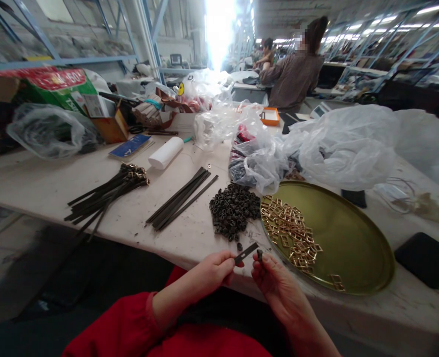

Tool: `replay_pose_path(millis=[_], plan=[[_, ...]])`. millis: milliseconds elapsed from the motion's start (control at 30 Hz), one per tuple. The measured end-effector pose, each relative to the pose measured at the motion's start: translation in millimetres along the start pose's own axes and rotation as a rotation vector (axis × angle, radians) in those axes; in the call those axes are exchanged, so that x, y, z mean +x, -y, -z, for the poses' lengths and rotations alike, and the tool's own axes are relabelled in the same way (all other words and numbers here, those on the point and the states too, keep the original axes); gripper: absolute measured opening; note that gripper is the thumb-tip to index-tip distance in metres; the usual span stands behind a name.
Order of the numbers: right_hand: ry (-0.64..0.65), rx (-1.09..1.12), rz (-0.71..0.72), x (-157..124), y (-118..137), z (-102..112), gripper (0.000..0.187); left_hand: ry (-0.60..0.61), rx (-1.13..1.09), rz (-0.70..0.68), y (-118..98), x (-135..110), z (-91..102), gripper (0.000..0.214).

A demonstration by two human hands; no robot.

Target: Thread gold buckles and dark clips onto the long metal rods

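My left hand (221,267) pinches a dark leather strap (246,253), whose slotted end points up and right over the table edge. Close beside that end, my right hand (273,277) holds a small dark loop (260,255) between thumb and fingertips; strap and loop look slightly apart. Just beyond my hands lies a heap of similar dark loops (234,208). Gold rectangular buckles (293,233) are spread over the left side of a round brass-coloured tray (353,233). Several plain dark straps (182,201) lie left of the loops, and farther left is a bundle of straps with gold buckles (107,191).
Behind the loops sits a plastic bag of dark pieces (256,158), with large clear bags (345,144) to its right. A white roll (166,152) and a blue booklet (130,147) lie at the back left. A black pad (427,259) rests right of the tray. Farther off, a person (295,74) faces away.
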State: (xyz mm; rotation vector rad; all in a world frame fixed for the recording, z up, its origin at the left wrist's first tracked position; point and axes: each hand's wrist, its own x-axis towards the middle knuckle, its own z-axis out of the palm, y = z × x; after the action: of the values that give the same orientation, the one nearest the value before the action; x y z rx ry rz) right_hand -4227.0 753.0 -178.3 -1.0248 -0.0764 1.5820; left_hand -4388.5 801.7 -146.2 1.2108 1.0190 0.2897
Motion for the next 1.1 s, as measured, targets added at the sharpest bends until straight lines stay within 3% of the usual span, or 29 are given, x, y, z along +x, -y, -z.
replay_pose_path(millis=[100,300,467,600,667,833,933,1100], plan=[[-0.026,0.042,0.008,0.5,1.8,-0.3,0.023,-0.004,-0.002,-0.005,3.5,2.8,0.7,0.028],[-0.056,0.069,0.02,2.7,4.9,-0.2,0.028,0.085,-0.201,0.152,-0.5,3.6,4.9,0.029],[-0.026,0.041,-0.006,3.5,6.4,-1.8,0.045,0.116,-0.265,0.192,-4.6,2.7,9.0,0.031],[-0.033,0.028,0.018,4.6,6.6,-0.6,0.039,0.116,-0.218,0.191,-1.2,3.9,10.4,0.035],[-0.049,0.024,0.032,5.2,6.6,0.2,0.037,0.081,-0.084,0.139,0.8,3.7,10.7,0.035],[-0.089,0.012,0.069,5.3,5.6,-0.5,0.036,-0.114,0.45,-0.269,4.0,-1.2,11.1,0.036],[-0.102,0.011,0.065,4.3,4.2,-2.0,0.037,-0.148,0.611,-0.311,4.4,-5.5,11.6,0.037],[-0.109,-0.012,0.055,2.2,1.8,-3.4,0.037,-0.17,0.658,-0.321,2.8,-10.4,11.3,0.033]])
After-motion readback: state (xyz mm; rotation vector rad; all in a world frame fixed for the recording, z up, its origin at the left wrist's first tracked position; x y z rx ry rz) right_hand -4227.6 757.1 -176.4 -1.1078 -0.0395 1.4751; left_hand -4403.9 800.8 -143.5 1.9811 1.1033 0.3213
